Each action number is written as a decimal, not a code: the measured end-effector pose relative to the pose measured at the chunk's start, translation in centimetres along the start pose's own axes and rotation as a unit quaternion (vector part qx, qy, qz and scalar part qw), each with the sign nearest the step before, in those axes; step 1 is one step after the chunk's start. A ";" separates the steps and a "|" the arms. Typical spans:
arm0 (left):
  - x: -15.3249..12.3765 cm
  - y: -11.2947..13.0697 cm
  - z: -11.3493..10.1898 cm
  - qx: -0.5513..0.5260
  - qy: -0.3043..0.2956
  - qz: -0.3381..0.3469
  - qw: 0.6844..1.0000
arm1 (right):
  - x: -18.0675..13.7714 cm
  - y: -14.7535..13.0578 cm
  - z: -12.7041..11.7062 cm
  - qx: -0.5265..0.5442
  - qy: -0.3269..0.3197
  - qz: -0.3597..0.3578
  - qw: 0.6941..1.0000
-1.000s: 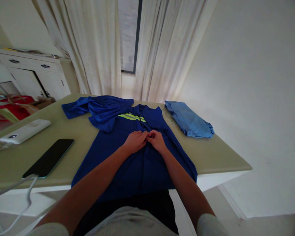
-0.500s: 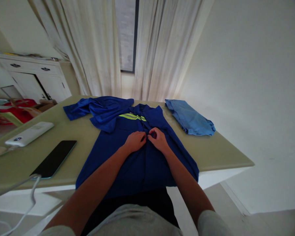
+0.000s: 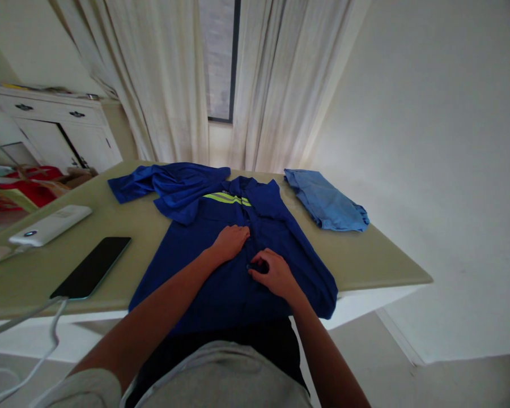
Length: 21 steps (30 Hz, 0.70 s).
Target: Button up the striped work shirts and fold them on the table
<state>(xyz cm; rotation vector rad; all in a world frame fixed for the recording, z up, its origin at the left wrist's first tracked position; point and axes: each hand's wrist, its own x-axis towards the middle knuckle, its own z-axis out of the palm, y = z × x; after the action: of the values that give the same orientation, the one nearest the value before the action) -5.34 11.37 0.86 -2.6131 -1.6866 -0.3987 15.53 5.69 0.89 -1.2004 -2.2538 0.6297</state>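
Note:
A dark blue work shirt (image 3: pixel 221 283) lies front up on the table, with a yellow-green and grey reflective stripe (image 3: pixel 227 198) across its chest. My left hand (image 3: pixel 230 242) rests on the front opening, fingers curled over the placket and gripping the cloth there. Lower on the same placket is my right hand (image 3: pixel 275 273), its thumb and forefinger bent round the cloth edge beside a small button (image 3: pixel 249 266). The fingertips of the left hand are partly hidden. One sleeve (image 3: pixel 178 212) is spread loosely to the upper left.
Light blue folded clothing (image 3: pixel 327 201) lies at the right of the table (image 3: pixel 378 260). To the left are a black phone (image 3: pixel 91 269) with a white cable (image 3: pixel 53 334) and a white power bank (image 3: pixel 51 225). Curtains (image 3: pixel 165 85) hang behind, and a wall (image 3: pixel 429 170) stands to the right.
My right hand has moved down the placket toward me, away from the left hand. My left hand stays near its former place. The view has shifted slightly.

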 end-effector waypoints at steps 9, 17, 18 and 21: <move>-7.2 3.8 -1.7 -0.079 0.004 0.017 0.997 | 0.1 0.6 0.9 0.034 0.046 0.019 0.998; -6.7 5.5 -1.6 -0.121 -0.010 -0.057 0.991 | -0.7 -1.0 -0.1 0.042 0.032 0.050 0.997; -6.9 5.7 -1.5 -0.116 -0.003 -0.063 0.991 | -0.9 -1.3 -0.1 0.019 0.035 0.056 0.998; -7.8 6.5 -1.1 -0.084 0.041 -0.049 0.994 | -1.4 -1.7 0.1 -0.039 0.063 0.063 0.995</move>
<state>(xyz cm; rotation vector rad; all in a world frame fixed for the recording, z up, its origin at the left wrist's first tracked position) -2.74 1.52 1.15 -2.5905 -1.8345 -0.6691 15.12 3.61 1.58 -1.3891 -2.1280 0.5005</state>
